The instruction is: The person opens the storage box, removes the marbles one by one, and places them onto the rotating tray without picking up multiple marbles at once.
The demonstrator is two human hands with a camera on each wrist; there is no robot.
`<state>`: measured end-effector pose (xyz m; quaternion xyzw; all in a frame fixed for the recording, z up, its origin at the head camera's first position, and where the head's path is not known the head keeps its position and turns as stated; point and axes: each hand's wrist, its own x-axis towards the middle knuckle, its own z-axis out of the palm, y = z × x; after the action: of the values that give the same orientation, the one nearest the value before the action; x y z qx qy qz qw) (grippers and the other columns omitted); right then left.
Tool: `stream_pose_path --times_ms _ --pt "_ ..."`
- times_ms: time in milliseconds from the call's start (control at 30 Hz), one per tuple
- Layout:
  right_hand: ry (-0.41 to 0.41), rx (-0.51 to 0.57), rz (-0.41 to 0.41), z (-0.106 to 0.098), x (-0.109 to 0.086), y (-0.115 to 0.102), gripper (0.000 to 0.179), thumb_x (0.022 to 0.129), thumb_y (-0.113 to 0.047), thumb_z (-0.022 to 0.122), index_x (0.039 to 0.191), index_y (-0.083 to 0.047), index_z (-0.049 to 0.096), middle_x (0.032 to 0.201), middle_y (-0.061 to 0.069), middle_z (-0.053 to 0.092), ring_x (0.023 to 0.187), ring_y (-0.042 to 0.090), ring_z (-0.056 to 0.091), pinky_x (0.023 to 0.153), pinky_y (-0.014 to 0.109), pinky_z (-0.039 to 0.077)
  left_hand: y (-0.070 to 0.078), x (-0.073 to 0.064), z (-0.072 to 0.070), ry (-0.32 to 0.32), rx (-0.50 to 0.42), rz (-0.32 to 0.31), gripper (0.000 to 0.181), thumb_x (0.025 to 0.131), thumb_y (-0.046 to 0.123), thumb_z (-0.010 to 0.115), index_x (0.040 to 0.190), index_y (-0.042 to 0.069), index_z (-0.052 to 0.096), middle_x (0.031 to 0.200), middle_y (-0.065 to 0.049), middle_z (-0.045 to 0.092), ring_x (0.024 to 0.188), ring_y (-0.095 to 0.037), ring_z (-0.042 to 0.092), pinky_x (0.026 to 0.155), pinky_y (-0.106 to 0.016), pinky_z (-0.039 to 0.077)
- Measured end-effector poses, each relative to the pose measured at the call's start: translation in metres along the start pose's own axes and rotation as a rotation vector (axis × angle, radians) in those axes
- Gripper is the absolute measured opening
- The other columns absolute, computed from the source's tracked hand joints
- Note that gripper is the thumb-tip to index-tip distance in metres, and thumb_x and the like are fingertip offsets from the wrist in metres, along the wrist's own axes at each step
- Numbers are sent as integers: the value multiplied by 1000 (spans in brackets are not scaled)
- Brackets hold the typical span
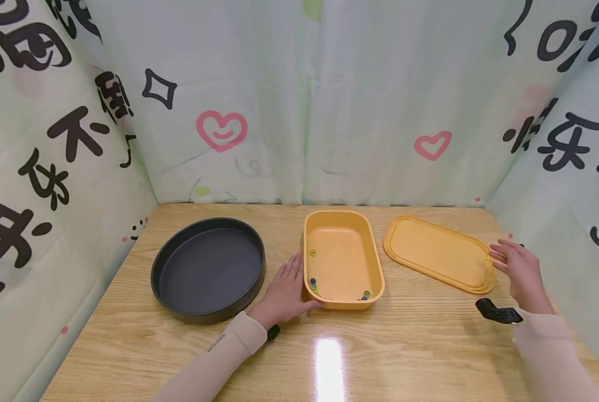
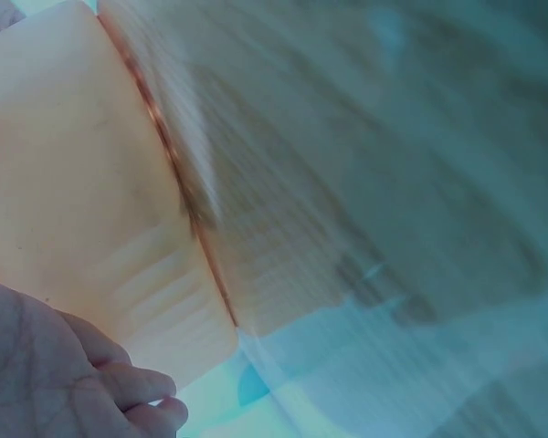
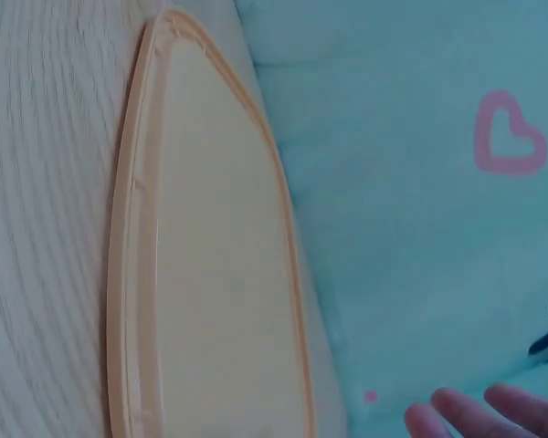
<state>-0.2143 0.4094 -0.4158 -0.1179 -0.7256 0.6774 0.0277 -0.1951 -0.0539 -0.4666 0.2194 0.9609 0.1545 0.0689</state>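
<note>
A yellow rectangular container (image 1: 343, 251) stands on the table with several small glass marbles (image 1: 313, 282) on its floor, mostly near the front corners. My left hand (image 1: 286, 293) lies along the container's left side, fingers straight and touching the wall. In the left wrist view the container's side (image 2: 82, 182) fills the left part, above the hand (image 2: 36, 374). The flat yellow lid (image 1: 440, 254) lies on the table to the right. My right hand (image 1: 520, 273) is at the lid's right end, fingers extended; whether it touches the lid cannot be told.
A round dark grey pan (image 1: 211, 268) sits left of the container, close to the left forearm. White printed curtains (image 1: 279, 111) enclose the wooden table (image 1: 379, 352) at the back and both sides.
</note>
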Motion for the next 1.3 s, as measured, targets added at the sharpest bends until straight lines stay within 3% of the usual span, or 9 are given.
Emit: stream_pose_path --times_ms 167,233,300,367,433,533,833,1033,1300 --pt "80 -302 -200 43 -12 -18 56 101 -30 34 148 -2 23 152 -1 33 96 -22 47 77 1 40 0 -1 0 2 -4 -1 109 80 69 51 150 1 3 158 -16 5 147 -29 6 117 -43 16" --pt "102 -425 -283 58 -18 -23 54 101 -30 32 147 -2 25 144 8 45 104 -19 44 80 0 37 0 -1 0 0 -6 0 108 80 69 51 150 1 3 158 -16 5 147 -29 6 117 -43 16" --pt "120 -539 -371 73 -23 -25 53 102 -29 31 146 0 26 145 16 42 116 -11 45 85 -1 33 0 -1 0 -3 -8 -2 108 81 69 51 150 1 3 158 -16 4 148 -29 6 117 -44 16" --pt "111 -583 -454 88 -27 -27 52 102 -26 33 146 0 27 143 25 41 127 8 46 99 11 35 -1 -2 -1 -7 -10 -5 108 81 69 50 150 1 2 158 -16 4 148 -29 5 117 -44 16" --pt "88 -637 -527 102 -31 -27 51 101 -23 35 146 0 27 142 28 40 130 31 43 105 32 37 -1 -2 0 -8 -15 -7 108 81 69 50 150 1 3 158 -16 3 148 -29 5 117 -44 15" --pt "34 -741 -618 122 -35 -24 51 100 -20 39 146 0 27 142 30 37 127 49 36 100 60 30 -3 -2 0 -6 -8 -6 108 81 69 50 150 1 3 158 -16 3 148 -29 6 117 -44 15" --pt "-40 -1030 -924 164 -27 -5 49 86 -5 60 130 12 45 132 30 49 123 45 44 99 59 35 -4 -1 2 -5 36 4 103 83 68 47 150 1 7 158 -16 4 147 -30 7 117 -44 16" --pt "-98 -1143 -931 178 -23 3 52 87 -10 60 130 14 44 134 31 48 125 45 43 101 60 34 -3 -3 1 -4 39 8 101 84 68 46 150 1 8 158 -16 5 147 -30 7 117 -44 16" --pt "-225 -1245 -753 186 -21 9 61 94 -20 51 140 13 29 146 30 30 137 44 28 108 59 24 -2 -3 -1 -15 40 6 101 85 68 45 150 1 7 158 -16 4 147 -29 6 118 -43 15"
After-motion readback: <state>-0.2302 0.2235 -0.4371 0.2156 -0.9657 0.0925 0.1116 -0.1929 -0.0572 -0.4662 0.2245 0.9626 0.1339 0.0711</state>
